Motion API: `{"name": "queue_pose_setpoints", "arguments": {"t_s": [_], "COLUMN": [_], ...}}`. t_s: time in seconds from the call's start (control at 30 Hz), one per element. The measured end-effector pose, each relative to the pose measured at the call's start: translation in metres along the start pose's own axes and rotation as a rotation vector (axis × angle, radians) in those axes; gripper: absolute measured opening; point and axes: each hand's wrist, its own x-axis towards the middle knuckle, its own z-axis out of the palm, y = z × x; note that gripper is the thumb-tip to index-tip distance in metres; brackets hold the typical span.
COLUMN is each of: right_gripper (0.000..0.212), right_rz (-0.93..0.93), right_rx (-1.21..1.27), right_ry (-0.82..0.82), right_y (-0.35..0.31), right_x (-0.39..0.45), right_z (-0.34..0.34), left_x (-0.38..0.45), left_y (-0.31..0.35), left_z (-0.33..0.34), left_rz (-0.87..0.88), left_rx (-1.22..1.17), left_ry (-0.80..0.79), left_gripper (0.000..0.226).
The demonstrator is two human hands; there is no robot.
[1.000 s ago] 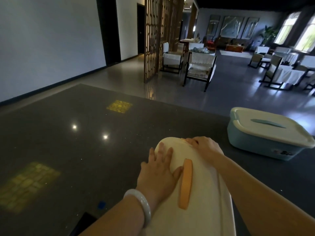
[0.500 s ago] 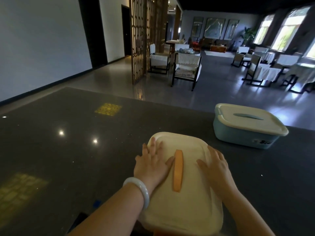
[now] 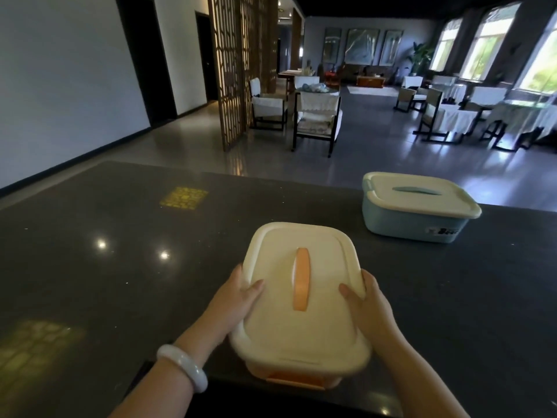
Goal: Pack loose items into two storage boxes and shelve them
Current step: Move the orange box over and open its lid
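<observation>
An orange storage box with a cream lid (image 3: 301, 285) and an orange handle on top sits at the near edge of the dark stone table (image 3: 105, 251). My left hand (image 3: 235, 300) grips its left side, thumb on the lid. My right hand (image 3: 366, 306) grips its right side, thumb also on the lid. A second box, light blue with a white lid (image 3: 416, 203), stands closed at the table's far right, apart from both hands.
The table's far edge runs just behind the blue box. Beyond it is a polished floor with white-cushioned chairs (image 3: 316, 119), a wooden lattice screen (image 3: 232, 70) and covered tables (image 3: 458, 116) at the right by the windows.
Both hands slid from lying flat on the lid to gripping the box's two sides. The view tilted down, showing the whole orange box.
</observation>
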Motion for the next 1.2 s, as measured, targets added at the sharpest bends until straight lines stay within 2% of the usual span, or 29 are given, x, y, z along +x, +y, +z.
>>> {"name": "queue_pose_setpoints", "arguments": {"t_s": [0.1, 0.17, 0.27, 0.33, 0.47, 0.67, 0.77, 0.87, 0.93, 1.03, 1.2], "right_gripper": [0.063, 0.066, 0.067, 0.066, 0.065, 0.057, 0.061, 0.071, 0.074, 0.073, 0.076], "right_rz": [-0.039, -0.067, -0.135, -0.172, -0.158, -0.061, 0.005, 0.072, 0.098, 0.122, 0.137], "right_rx": [-0.010, 0.006, 0.049, 0.051, 0.074, 0.004, -0.001, -0.013, -0.094, -0.265, -0.414], "right_ry": [0.002, 0.002, 0.050, 0.095, 0.139, 0.213, 0.210, 0.193, 0.180, 0.160, 0.136], "right_y": [0.001, -0.001, -0.004, -0.005, 0.009, 0.071, 0.110, 0.142, 0.156, 0.173, 0.192], "right_x": [-0.001, -0.001, 0.003, 0.009, 0.025, 0.037, 0.044, 0.052, 0.058, 0.063, 0.059], "right_z": [-0.004, -0.013, -0.042, -0.070, -0.143, -0.236, -0.263, -0.272, -0.273, -0.269, -0.249], "left_x": [-0.007, -0.007, -0.005, -0.004, 0.002, 0.013, 0.019, 0.022, 0.023, 0.025, 0.023], "left_y": [0.010, 0.022, 0.051, 0.076, 0.121, 0.163, 0.161, 0.144, 0.131, 0.111, 0.091], "left_z": [0.002, 0.004, 0.015, 0.032, 0.092, 0.203, 0.250, 0.284, 0.302, 0.321, 0.338], "left_rz": [-0.009, 0.030, 0.123, 0.202, 0.192, 0.232, 0.179, 0.152, 0.115, 0.065, 0.090], "left_rx": [-0.138, -0.116, -0.009, 0.005, -0.004, 0.001, -0.015, 0.015, 0.047, 0.197, 0.451], "left_ry": [0.068, 0.118, 0.218, 0.244, 0.168, 0.056, -0.010, -0.037, -0.036, -0.016, -0.016], "left_gripper": [0.045, 0.045, 0.063, 0.062, 0.064, 0.071, 0.071, 0.059, 0.062, 0.073, 0.076]}}
